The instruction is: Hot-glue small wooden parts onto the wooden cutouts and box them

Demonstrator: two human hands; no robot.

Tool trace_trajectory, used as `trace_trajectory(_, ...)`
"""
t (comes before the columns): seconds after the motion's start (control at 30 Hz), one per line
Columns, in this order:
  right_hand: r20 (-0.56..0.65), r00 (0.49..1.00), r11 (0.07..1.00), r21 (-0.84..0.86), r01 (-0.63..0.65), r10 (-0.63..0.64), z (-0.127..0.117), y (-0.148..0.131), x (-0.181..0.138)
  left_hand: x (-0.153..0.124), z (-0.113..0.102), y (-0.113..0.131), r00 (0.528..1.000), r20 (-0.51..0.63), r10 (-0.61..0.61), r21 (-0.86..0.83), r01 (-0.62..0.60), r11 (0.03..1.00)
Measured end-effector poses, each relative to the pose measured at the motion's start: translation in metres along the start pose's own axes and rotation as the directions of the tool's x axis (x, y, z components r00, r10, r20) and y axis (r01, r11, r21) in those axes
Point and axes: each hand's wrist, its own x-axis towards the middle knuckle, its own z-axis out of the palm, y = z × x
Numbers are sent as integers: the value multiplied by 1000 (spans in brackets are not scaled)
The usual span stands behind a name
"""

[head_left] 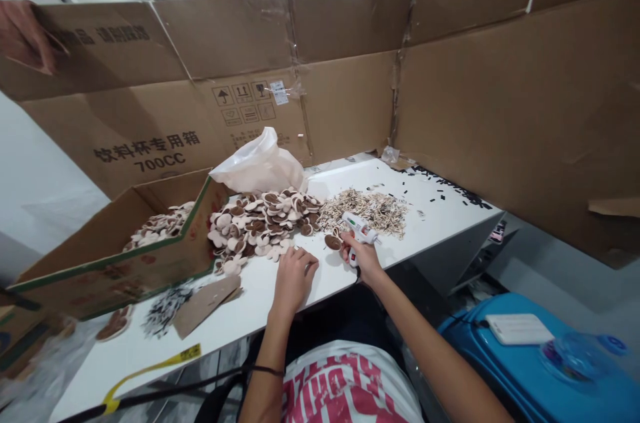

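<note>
My right hand (364,259) is closed around a white glue gun (359,228) with a red switch, above the front of the white table (327,276). Against its fingertips is a brown oval felt piece (333,243) with a pale edge; whether the fingers grip it I cannot tell. My left hand (294,276) rests on the table to the left, fingers curled in toward the thumb, and anything inside them is hidden. Just beyond it lies a heap of brown and cream felt pieces (265,219). Behind the glue gun spreads a pile of small cream-coloured strips (373,206).
Cardboard walls (345,96) enclose the table's back and right. An open box (125,276) of felt pieces stands left, near a white bag (263,166). Black bits (450,189) lie back right. A blue stool-like surface (515,369) is at lower right. Another person's hand (27,36) touches the cardboard.
</note>
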Motion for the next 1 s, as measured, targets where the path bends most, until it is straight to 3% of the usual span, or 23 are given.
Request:
trace_trajectory(0.13, -5, 1000, 999, 42, -17, 18, 1, 0, 1, 2, -2, 2, 1000, 12, 13, -46, -12, 999)
trace_trajectory(0.27, -11, 1000, 999, 45, -15, 15, 2, -1, 2, 1, 3, 6, 998, -46, -53, -237, 41, 971)
trace_trajectory(0.4, -26, 1000, 999, 40, -7, 8, 3, -2, 2, 4, 12, 10, 984, -43, -174, -487, 131, 863)
trace_trajectory(0.57, -26, 1000, 999, 53, -5, 7, 3, -4, 0, 5, 22, 15, 968, -44, -247, -686, 151, 712)
trace_trajectory(1.0, 2, 1000, 1000, 26, 12, -12, 0, 2, 0, 1, 19, 21, 946, 18, -323, -824, 197, 530)
